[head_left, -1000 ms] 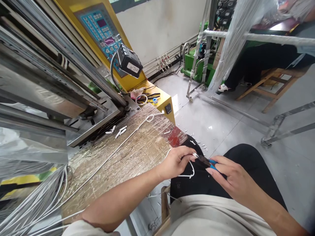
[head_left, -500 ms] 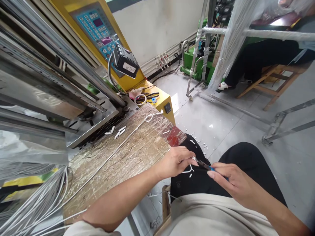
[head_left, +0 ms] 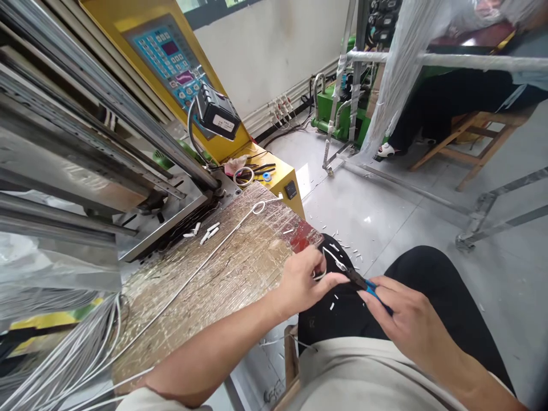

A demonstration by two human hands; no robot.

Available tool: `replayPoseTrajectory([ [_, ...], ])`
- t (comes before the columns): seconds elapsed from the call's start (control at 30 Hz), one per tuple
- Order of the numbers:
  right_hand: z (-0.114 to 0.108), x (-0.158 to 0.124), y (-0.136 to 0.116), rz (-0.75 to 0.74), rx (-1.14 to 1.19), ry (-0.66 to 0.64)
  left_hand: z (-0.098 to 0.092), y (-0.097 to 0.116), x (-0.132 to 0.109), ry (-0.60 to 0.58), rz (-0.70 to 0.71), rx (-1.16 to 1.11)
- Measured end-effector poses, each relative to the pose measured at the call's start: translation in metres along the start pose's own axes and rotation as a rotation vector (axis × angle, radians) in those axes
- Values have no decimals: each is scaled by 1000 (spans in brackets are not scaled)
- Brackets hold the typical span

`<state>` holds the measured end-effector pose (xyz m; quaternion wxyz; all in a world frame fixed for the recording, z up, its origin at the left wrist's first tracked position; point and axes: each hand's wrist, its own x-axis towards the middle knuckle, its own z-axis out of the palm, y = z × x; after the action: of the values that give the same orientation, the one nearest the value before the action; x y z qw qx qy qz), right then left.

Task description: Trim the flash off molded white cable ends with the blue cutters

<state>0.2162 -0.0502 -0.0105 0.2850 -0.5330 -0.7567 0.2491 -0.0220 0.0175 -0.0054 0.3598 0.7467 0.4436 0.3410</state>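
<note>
Foil-covered bench [head_left: 240,268] (white wire [head_left: 205,261] across it) beside grey floor [head_left: 385,211]

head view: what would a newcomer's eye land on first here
First, the two hands over the lap at bottom centre: the left hand pinches a thin white wire, and the right hand grips blue-handled cutters with their tip at that wire. Next comes the blue keypad panel on the yellow machine at upper left, above the shiny foil-covered bench.
</note>
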Motion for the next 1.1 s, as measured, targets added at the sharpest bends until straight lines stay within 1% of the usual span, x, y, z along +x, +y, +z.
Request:
replayPoseTrajectory([
  [0.03,5,0,-2,-96,-117,108,1,2,-2,-32,-122,-74],
  [0.07,9,0,-4,-170,-201,176,3,4,-4,-89,-233,-181],
  [0.1,12,0,-6,-213,-251,212,4,6,-6,-145,-329,-305],
  [0.13,15,1,-8,-225,-257,217,6,7,-8,-181,-404,-417],
  [0.17,16,2,-9,-207,-218,196,8,8,-9,-190,-453,-498],
  [0.23,16,4,-11,-85,-38,93,9,9,-11,-167,-487,-549],
  [0.3,12,6,-13,106,192,-65,9,9,-12,-138,-462,-517],
  [0.37,7,7,-13,282,370,-209,8,9,-12,-135,-429,-473],
  [0.4,6,7,-14,327,412,-252,8,9,-12,-138,-414,-454],
  [0.43,5,7,-14,333,411,-266,8,9,-12,-139,-396,-433],
  [0.47,6,7,-14,296,364,-240,7,8,-12,-136,-375,-407],
  [0.5,8,7,-15,225,270,-174,8,8,-12,-126,-350,-374],
  [0.6,19,7,-18,-31,-140,118,10,3,-14,-67,-254,-211],
  [0.63,24,7,-19,-84,-257,186,11,1,-15,-44,-223,-155],
  [0.67,28,8,-20,-114,-344,223,12,-2,-15,-24,-196,-105],
  [0.73,33,9,-23,-128,-434,236,14,-7,-16,13,-149,-25],
  [0.83,36,10,-25,-120,-462,232,17,-11,-17,57,-94,61],
  [0.97,34,9,-29,-115,-479,225,18,-11,-16,65,-34,142],
  [1.1,36,8,-31,-94,-495,236,17,-8,-14,77,54,214],
])
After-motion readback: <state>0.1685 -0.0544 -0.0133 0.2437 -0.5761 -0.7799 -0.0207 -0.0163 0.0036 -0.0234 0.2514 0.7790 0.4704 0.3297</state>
